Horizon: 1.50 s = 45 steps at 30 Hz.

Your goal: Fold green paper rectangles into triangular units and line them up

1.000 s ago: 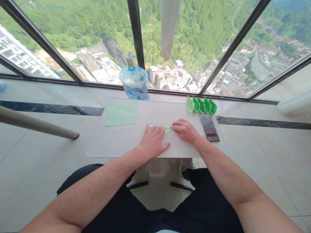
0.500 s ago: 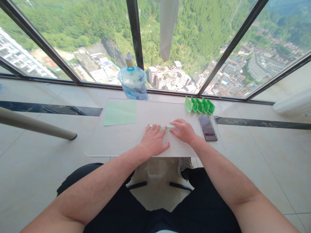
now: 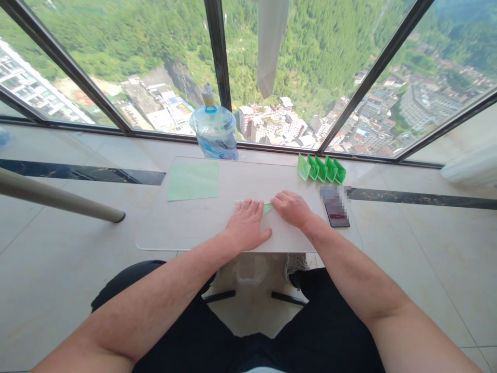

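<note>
A folded light green paper (image 3: 267,208) lies on the small white table (image 3: 194,228), mostly hidden under both hands. My left hand (image 3: 246,225) lies flat on it with fingers stretched out, pressing it down. My right hand (image 3: 292,208) rests on the paper's right end with fingers curled and pressed together onto the fold. A flat sheet of green paper (image 3: 193,180) lies at the table's far left. Several folded green paper pieces (image 3: 321,168) stand in a row at the far right.
A phone (image 3: 335,206) lies right of my right hand. A large water bottle (image 3: 214,129) stands on the floor behind the table, against the window frame. A grey pole (image 3: 58,197) juts in from the left. My legs are under the table's near edge.
My right hand has slid a little left along the folded paper, closer to my left hand. The left hand has stayed flat on the paper.
</note>
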Each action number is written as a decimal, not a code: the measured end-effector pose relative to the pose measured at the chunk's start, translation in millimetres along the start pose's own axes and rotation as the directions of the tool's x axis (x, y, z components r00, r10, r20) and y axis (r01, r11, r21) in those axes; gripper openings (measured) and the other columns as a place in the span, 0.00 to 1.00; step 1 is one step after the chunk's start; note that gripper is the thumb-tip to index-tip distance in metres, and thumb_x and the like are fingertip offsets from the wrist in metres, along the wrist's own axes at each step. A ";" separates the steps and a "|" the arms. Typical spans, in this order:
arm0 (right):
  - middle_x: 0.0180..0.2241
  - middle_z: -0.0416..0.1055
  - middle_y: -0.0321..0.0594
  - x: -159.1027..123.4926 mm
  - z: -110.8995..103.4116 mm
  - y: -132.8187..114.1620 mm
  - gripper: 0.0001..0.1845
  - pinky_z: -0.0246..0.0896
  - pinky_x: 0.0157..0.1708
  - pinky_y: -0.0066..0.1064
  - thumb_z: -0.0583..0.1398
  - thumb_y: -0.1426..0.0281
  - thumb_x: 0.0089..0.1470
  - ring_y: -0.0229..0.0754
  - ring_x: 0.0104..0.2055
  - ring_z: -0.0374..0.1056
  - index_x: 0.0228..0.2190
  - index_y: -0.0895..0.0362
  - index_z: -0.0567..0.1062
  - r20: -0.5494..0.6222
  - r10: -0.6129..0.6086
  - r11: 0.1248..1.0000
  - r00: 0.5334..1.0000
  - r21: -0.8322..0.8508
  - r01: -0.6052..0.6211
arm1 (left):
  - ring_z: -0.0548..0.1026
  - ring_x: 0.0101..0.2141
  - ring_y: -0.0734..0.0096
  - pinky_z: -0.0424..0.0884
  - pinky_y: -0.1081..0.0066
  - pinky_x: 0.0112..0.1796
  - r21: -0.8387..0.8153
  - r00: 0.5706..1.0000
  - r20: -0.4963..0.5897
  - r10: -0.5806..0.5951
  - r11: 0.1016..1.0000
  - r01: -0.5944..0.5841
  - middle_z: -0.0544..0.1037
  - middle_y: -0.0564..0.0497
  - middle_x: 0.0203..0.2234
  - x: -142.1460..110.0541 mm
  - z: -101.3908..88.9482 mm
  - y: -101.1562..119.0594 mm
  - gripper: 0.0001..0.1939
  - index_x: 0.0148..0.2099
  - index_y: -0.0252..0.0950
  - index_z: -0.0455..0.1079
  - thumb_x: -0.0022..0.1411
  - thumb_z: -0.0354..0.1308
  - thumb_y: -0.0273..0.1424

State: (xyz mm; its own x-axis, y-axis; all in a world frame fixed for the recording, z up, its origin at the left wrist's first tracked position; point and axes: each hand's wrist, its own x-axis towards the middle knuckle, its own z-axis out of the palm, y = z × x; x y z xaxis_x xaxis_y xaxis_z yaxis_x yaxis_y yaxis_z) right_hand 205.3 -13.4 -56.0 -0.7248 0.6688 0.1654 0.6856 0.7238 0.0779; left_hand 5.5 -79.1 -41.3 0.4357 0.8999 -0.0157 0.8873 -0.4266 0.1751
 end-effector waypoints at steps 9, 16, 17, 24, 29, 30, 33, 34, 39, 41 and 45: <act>0.40 0.75 0.46 -9.0 0.2 1.3 0.13 0.57 0.41 0.35 0.53 0.75 0.66 0.45 0.41 0.64 0.42 0.57 0.78 -0.066 -0.010 1.000 0.998 0.008 0.010 | 0.59 0.60 0.44 0.50 0.48 0.63 -0.008 1.000 0.001 -0.007 1.000 0.007 0.67 0.36 0.59 0.4 -0.5 -0.1 0.39 0.69 0.32 0.58 0.61 0.52 0.50; 0.52 0.74 0.47 -15.2 -1.1 -7.6 0.19 0.60 0.45 0.38 0.53 0.73 0.65 0.48 0.46 0.65 0.54 0.57 0.75 -0.017 -0.027 1.000 0.999 0.005 0.027 | 0.60 0.60 0.43 0.52 0.47 0.62 -0.013 1.000 0.005 0.001 1.000 -0.001 0.67 0.36 0.58 -0.4 -1.8 -0.4 0.40 0.69 0.32 0.59 0.61 0.52 0.49; 0.53 0.74 0.47 -17.1 -2.3 -7.9 0.20 0.59 0.45 0.39 0.54 0.74 0.64 0.49 0.47 0.65 0.55 0.58 0.75 0.006 -0.007 1.000 1.000 0.001 0.007 | 0.60 0.60 0.43 0.51 0.47 0.62 -0.013 1.000 0.006 0.001 1.000 -0.001 0.67 0.36 0.58 -0.4 -1.8 -0.6 0.40 0.69 0.33 0.58 0.61 0.52 0.49; 0.56 0.72 0.49 -32.5 -14.5 -6.7 0.23 0.59 0.48 0.39 0.52 0.76 0.63 0.51 0.49 0.64 0.57 0.61 0.73 0.152 0.154 0.988 0.976 -0.033 -0.151 | 0.60 0.60 0.42 0.52 0.47 0.61 -0.005 1.000 0.005 0.008 1.000 -0.007 0.66 0.35 0.59 -0.2 -0.6 -0.6 0.40 0.69 0.32 0.58 0.61 0.52 0.49; 0.55 0.72 0.51 -29.1 -14.4 -23.0 0.24 0.58 0.49 0.40 0.51 0.76 0.63 0.52 0.51 0.63 0.58 0.63 0.72 0.109 0.312 0.950 0.944 -0.049 -0.308 | 0.60 0.60 0.41 0.52 0.46 0.61 -0.010 1.000 0.010 -0.007 1.000 0.007 0.66 0.34 0.59 0.3 -1.8 1.0 0.40 0.69 0.32 0.58 0.61 0.53 0.49; 0.57 0.70 0.52 -26.0 -14.2 -28.2 0.26 0.58 0.50 0.40 0.50 0.76 0.63 0.52 0.52 0.62 0.60 0.63 0.70 0.083 0.320 0.947 0.944 -0.038 -0.318 | 0.60 0.60 0.41 0.52 0.45 0.61 -0.014 1.000 0.012 -0.012 1.000 0.012 0.66 0.34 0.59 0.4 -2.2 1.2 0.40 0.69 0.32 0.58 0.61 0.53 0.49; 0.58 0.68 0.52 -15.5 -15.8 -42.6 0.25 0.57 0.49 0.41 0.49 0.74 0.65 0.53 0.54 0.61 0.61 0.60 0.69 0.098 0.235 0.972 0.967 -0.007 -0.235 | 0.61 0.60 0.42 0.53 0.46 0.61 -0.027 1.000 0.014 -0.012 1.000 0.012 0.67 0.34 0.59 0.3 -2.5 2.1 0.40 0.69 0.32 0.59 0.61 0.53 0.49; 0.57 0.69 0.53 -12.4 -17.0 -45.9 0.23 0.57 0.48 0.41 0.50 0.73 0.65 0.53 0.53 0.62 0.58 0.61 0.71 0.124 0.222 0.975 0.967 -0.005 -0.223 | 0.61 0.60 0.43 0.53 0.47 0.62 -0.029 1.000 0.010 -0.009 1.000 0.009 0.67 0.34 0.59 0.0 -2.3 2.5 0.39 0.69 0.32 0.59 0.61 0.53 0.48; 0.54 0.71 0.54 -5.7 -22.9 -50.4 0.22 0.55 0.46 0.42 0.49 0.73 0.65 0.54 0.52 0.62 0.56 0.62 0.72 0.203 0.250 0.968 0.947 -0.029 -0.249 | 0.59 0.63 0.44 0.48 0.47 0.64 0.007 0.999 -0.028 -0.028 1.000 0.028 0.65 0.32 0.62 -4.8 0.8 1.4 0.41 0.68 0.27 0.58 0.62 0.52 0.50; 0.53 0.71 0.54 -5.2 -24.6 -49.6 0.22 0.54 0.45 0.42 0.51 0.72 0.64 0.54 0.52 0.62 0.56 0.62 0.71 0.211 0.259 0.966 0.943 -0.032 -0.258 | 0.59 0.63 0.45 0.46 0.48 0.65 0.034 0.997 -0.035 -0.062 0.997 0.063 0.65 0.31 0.62 -8.2 1.5 -2.0 0.43 0.68 0.27 0.58 0.63 0.50 0.53; 0.52 0.71 0.55 -3.2 -27.1 -50.1 0.20 0.53 0.46 0.43 0.50 0.73 0.64 0.54 0.53 0.60 0.53 0.62 0.73 0.192 0.249 0.968 0.949 -0.034 -0.248 | 0.58 0.64 0.44 0.46 0.50 0.65 0.065 0.992 -0.036 -0.122 0.990 0.124 0.65 0.30 0.62 -15.6 0.2 -10.5 0.47 0.69 0.24 0.56 0.62 0.50 0.57</act>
State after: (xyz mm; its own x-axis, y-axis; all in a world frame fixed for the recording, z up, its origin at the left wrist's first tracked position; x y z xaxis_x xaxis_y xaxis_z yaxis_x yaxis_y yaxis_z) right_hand 175.1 -56.4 -33.7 -0.5299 0.8480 -0.0127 0.8456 0.5295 0.0675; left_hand -10.6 -88.6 -43.0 0.3184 0.9480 -0.0014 0.9426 -0.3164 0.1069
